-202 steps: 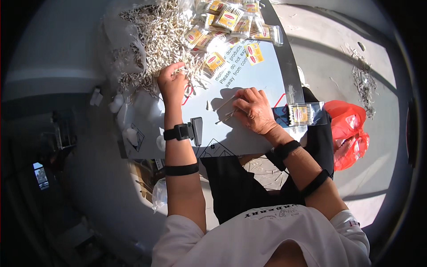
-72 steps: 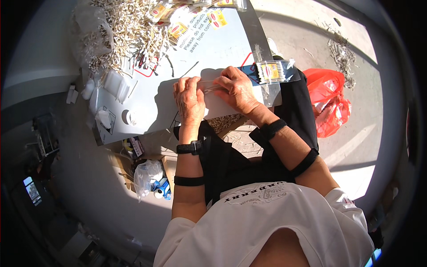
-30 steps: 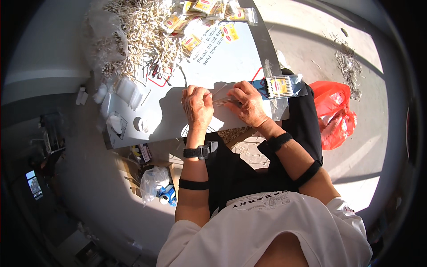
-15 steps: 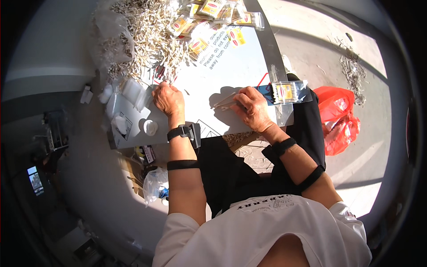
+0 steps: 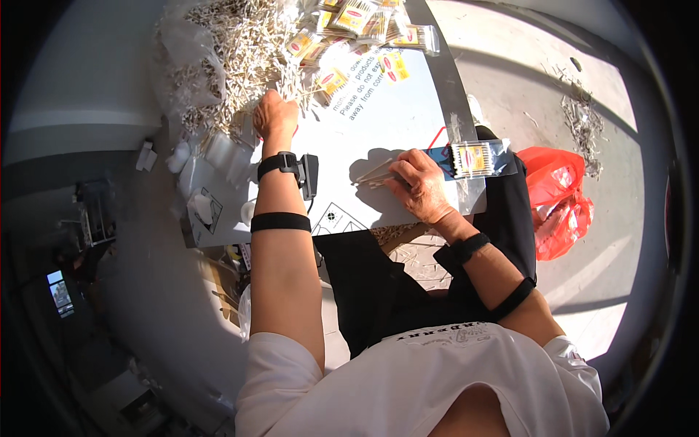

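Observation:
A big loose heap of cotton swabs (image 5: 237, 44) covers the far left of the pale printed table (image 5: 397, 109). My left hand (image 5: 275, 116) is at the heap's near edge with its fingers curled in; whatever they hold, if anything, is hidden. Over the near right part of the table, my right hand (image 5: 422, 182) pinches a few cotton swabs (image 5: 375, 173) that stick out to its left. Just beyond that hand, a clear packet of cotton swabs with a yellow label (image 5: 472, 158) lies across the table's right edge.
Filled swab packets (image 5: 357, 18) are piled at the far side, beside the heap. Crumpled clear plastic (image 5: 191, 54) lies at the far left. Red plastic bags (image 5: 557, 175) stand on the floor to the right, near scattered swabs (image 5: 582, 124).
My left hand has moved away from me, up to the edge of the swab heap. My right hand keeps its pinch on the swabs and has hardly moved.

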Available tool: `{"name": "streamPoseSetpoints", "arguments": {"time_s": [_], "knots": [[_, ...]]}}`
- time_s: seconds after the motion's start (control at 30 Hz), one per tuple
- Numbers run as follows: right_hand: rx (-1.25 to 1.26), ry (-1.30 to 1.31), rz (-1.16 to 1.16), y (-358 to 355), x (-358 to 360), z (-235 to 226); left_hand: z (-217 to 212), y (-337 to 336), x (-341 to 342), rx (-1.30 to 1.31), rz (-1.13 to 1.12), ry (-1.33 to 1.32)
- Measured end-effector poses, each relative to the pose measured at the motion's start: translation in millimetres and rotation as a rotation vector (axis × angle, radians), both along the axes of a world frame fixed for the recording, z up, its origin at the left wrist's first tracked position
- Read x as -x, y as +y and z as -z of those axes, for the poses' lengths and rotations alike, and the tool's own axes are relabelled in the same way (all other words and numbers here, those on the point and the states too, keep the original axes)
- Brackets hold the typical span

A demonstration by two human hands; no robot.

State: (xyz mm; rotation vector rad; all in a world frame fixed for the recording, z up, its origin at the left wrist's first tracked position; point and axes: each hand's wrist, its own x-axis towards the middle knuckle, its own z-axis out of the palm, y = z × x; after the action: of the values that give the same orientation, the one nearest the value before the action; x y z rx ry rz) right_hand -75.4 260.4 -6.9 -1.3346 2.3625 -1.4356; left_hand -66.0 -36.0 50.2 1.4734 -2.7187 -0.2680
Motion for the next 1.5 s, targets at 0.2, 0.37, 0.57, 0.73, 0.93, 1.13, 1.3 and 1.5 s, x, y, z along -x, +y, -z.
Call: {"name": "streamPoseSetpoints", "arguments": {"time_s": [0.2, 0.37, 0.57, 0.73, 0.93, 1.13, 1.3, 1.5], "knots": [[-0.004, 0.042, -0.020, -1.1, 1.5, -6.6, 8.1, -16.0, -26.6, 0.039, 0.050, 0.419], [-0.006, 0.061, -0.008, 1.2, 2.8, -0.8, 19.2, 43.4, -38.4, 0.080, 0.265, 0.453], [-0.013, 0.068, -0.024, -2.2, 0.7, -4.0, 41.7, 77.8, -52.8, 0.020, 0.351, 0.613], [-0.024, 0.052, -0.053, -0.3, 0.8, -2.3, 37.2, 92.1, -70.3, 0.032, 0.426, 0.676], [-0.015, 0.040, -0.041, 1.9, 1.3, 0.3, 24.0, 105.2, -53.0, 0.074, 0.623, 0.502], [-0.026, 0.042, -0.045, -1.2, -0.5, 0.9, 26.4, 99.6, -28.5, 0.058, 0.773, 0.355], [-0.029, 0.041, -0.032, 1.6, 1.1, 6.0, 29.0, 122.5, -25.4, -0.026, 0.719, 0.431], [-0.030, 0.049, -0.032, 1.5, 1.3, 2.8, 28.4, 122.7, -38.6, 0.086, 0.597, 0.452]]}}
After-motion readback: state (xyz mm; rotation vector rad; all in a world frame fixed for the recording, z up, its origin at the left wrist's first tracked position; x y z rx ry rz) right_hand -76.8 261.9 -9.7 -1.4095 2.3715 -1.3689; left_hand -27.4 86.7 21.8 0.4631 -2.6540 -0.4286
